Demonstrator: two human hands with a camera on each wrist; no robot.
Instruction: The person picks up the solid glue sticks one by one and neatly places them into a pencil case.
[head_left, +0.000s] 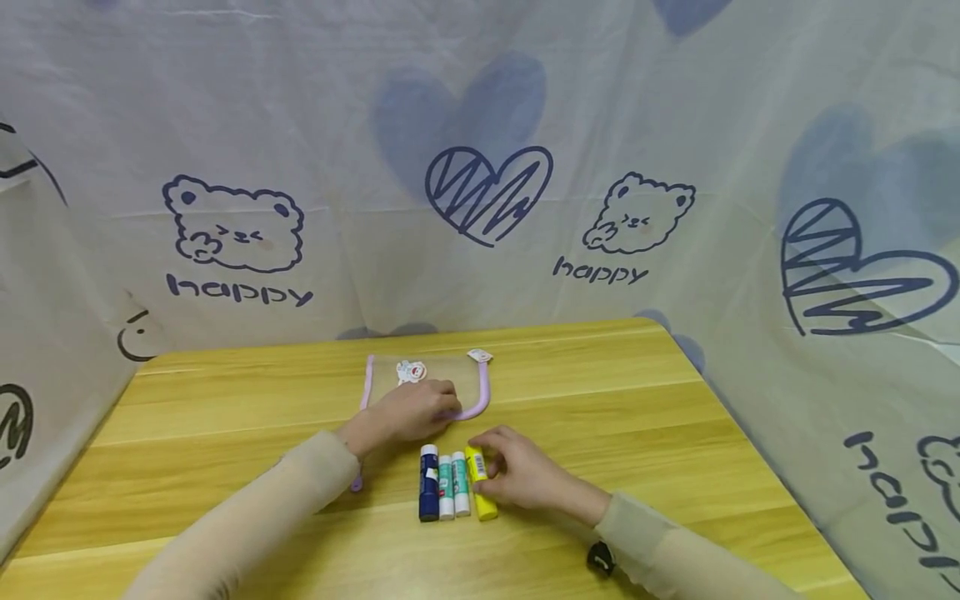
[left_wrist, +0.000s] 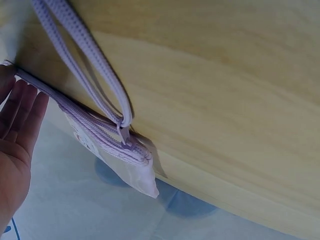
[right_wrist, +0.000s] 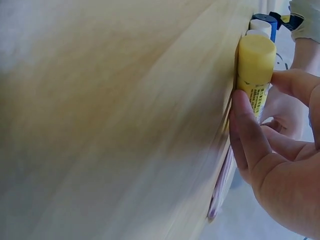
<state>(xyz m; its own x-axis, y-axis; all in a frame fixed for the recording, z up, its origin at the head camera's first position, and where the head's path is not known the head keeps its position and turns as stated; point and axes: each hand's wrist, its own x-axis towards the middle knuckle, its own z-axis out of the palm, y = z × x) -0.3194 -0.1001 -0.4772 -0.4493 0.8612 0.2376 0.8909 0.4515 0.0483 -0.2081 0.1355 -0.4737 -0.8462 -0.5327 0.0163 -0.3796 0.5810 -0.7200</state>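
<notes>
My left hand [head_left: 420, 408] pinches the near edge of a see-through zip pouch [head_left: 461, 379] with lilac trim and a cartoon print. In the left wrist view, thumb and fingers meet at the pouch's zipped edge [left_wrist: 87, 116], and a lilac strap loop hangs from its zip end. My right hand [head_left: 528, 473] holds a yellow glue stick [head_left: 486, 507] between thumb and fingertips, low over the table. Left of it lie two white-and-teal glue sticks [head_left: 461, 487] and a dark blue glue stick [head_left: 429, 492], side by side in a row.
The wooden table [head_left: 615, 383] has its far edge against a pale curtain [head_left: 360, 167] printed with hearts and bears. A lilac strap end [head_left: 357, 482] shows below my left wrist. A small black object [head_left: 600, 558] sits by the right sleeve cuff.
</notes>
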